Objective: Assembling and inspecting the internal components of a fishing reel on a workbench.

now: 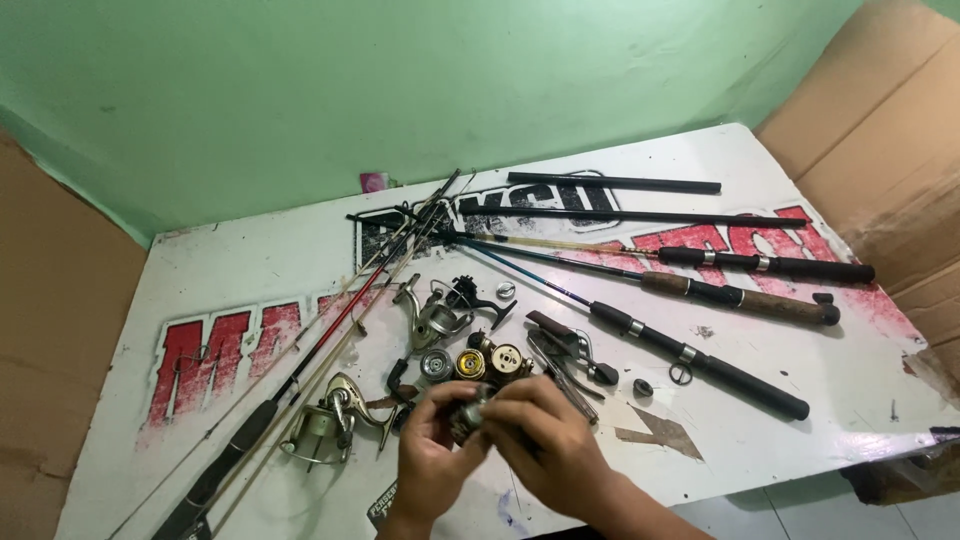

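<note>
- The small reel part (468, 412) sits low in the frame, just left of centre, pinched between my two hands above the near edge of the white table (800, 180).
- My left hand (432, 462) comes up from below and to the left of the part; its fingers curl around the part's left side and underside.
- My right hand (545, 445) lies to the right and slightly over it, fingertips pressing on the top and right face. Both hands are about equally near; neither is free.
- The part looks short and round, a dark metal drum, so I cannot name a clear long axis; its far side is hidden by my fingers.
- Just above my hands, a row of reel spools (480, 362) rests on the table, close but not touching.
- A gold spinning reel (330, 420) lies to the left of my left hand; a silver spinning reel (440, 315) lies further up.
- Several fishing rods (700, 345) fan across the upper and right part of the frame, well apart from my grip.
</note>
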